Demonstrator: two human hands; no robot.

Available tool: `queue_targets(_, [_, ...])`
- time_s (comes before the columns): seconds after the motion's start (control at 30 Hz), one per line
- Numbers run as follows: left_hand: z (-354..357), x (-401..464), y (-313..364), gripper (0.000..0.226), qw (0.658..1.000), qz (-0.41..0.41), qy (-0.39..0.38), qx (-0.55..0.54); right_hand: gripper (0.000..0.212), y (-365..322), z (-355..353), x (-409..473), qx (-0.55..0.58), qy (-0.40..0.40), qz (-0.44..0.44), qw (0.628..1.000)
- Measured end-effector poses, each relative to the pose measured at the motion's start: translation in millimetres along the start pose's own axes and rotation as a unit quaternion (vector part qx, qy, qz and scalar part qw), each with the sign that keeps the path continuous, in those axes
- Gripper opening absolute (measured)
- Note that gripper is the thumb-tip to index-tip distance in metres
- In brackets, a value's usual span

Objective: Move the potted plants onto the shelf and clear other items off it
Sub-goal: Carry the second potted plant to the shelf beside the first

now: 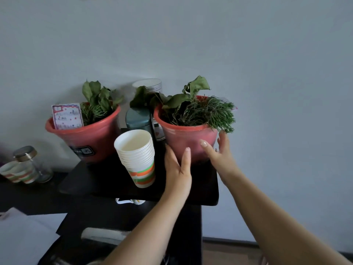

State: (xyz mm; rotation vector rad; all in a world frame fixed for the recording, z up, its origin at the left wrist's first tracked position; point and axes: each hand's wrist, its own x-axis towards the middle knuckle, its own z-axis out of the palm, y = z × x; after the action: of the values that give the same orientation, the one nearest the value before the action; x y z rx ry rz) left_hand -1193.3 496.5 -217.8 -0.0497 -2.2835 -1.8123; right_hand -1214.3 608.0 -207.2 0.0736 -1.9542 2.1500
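Note:
Two red potted plants stand on the dark top shelf [107, 180]. The left pot [89, 142] carries a small printed card [66, 116]. The right pot [183, 136] sits near the shelf's right edge, with wilted leaves and needle-like greenery hanging over its rim. My left hand [177, 171] rests against its front left side with the fingers stretched out. My right hand [219, 155] is spread around its right side, thumb on the front. A stack of striped paper cups [137, 155] stands between the pots at the front, close to my left hand.
A dark green canister [138, 119] and a silver-lidded jar [149, 85] stand behind the cups, against the wall. On a lower dark surface to the left are a glass jar [30, 161] and two striped cups [17, 174]. White paper lies at lower left.

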Motion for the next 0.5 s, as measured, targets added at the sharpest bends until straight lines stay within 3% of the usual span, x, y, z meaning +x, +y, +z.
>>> queue_targets(0.1, [5.0,0.6,0.6,0.09,1.0,-0.014,-0.007,0.001,0.033,-0.5,-3.6,8.7,-0.018,-0.027,0.004,0.999])
queue_targets(0.23, [6.2,9.9,1.4,0.078,0.999,-0.025,-0.003,0.023,0.036,5.6,1.1,1.0,-0.035,-0.012,-0.024,0.999])
queue_targets(0.37, [-1.4,14.5,1.0,0.078,0.999,-0.036,0.021,0.024,0.05,21.5,8.0,-18.9,-0.052,0.025,-0.053,0.997])
queue_targets(0.5, [-6.3,0.9,2.1,0.075,0.998,-0.024,0.039,0.039,0.049,14.2,8.7,-17.3,-0.023,0.038,-0.058,0.997])
